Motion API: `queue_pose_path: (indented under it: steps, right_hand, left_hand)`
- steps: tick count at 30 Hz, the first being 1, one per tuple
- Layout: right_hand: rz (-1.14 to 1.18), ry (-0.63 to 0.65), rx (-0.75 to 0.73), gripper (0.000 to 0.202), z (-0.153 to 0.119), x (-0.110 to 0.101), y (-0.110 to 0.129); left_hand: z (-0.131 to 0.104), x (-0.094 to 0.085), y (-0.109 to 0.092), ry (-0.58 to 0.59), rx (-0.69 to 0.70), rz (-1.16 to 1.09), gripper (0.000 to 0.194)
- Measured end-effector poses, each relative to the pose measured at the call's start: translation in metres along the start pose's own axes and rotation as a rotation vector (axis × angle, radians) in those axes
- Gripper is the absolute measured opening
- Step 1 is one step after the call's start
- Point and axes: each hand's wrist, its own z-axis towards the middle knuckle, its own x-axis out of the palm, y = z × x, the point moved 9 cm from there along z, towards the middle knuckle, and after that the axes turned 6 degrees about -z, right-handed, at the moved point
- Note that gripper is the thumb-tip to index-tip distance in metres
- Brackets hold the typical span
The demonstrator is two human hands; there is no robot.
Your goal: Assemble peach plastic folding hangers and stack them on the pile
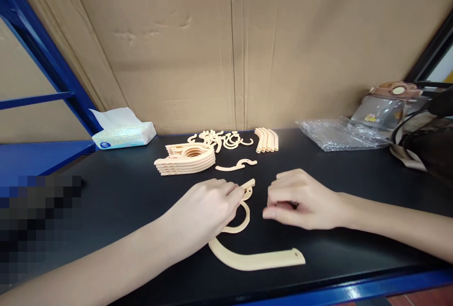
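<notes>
My left hand is closed over a beige plastic hanger piece with a large ring. A short slotted end sticks out past its fingertips, and the knuckles hide the grip. Below that hand a long curved hanger arm, with a small hole at its right end, lies on the black table; its left end is hidden. My right hand is a little to the right, its fingers curled in and the thumb beneath. Nothing shows between them. Just beyond the hands lies a loose hanger hook.
A stack of hanger bodies stands behind my left hand. Farther back are a heap of hooks and a row of curved arms. A tissue pack is at left; a plastic bag and drinking bottle are at right.
</notes>
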Motion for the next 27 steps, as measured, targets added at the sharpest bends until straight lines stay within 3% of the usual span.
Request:
queue_pose_path:
  steps: [4,9,16,21,27]
  right_hand:
    - [-0.202,-0.032,0.107,0.024,0.002,-0.005,-0.027]
    - [-0.305,0.067,0.178,0.038,0.002,0.01,-0.052]
    - [-0.128,-0.02,0.157,0.022,0.002,-0.008,-0.038]
    - [-0.225,0.057,0.03,0.023,0.002,-0.007,-0.031]
    - [-0.191,0.165,0.049,0.014,0.004,0.001,-0.033]
  left_hand:
    - [-0.003,0.003,-0.009,-0.035,0.157,0.169,0.011]
    - [-0.002,0.006,-0.008,-0.032,0.192,0.193,0.015]
    - [-0.001,-0.003,0.001,-0.062,0.117,0.112,0.019]
    - [0.0,-0.001,0.0,-0.018,0.125,0.105,0.017]
    - [0.001,0.001,0.002,0.02,0.091,0.113,0.013]
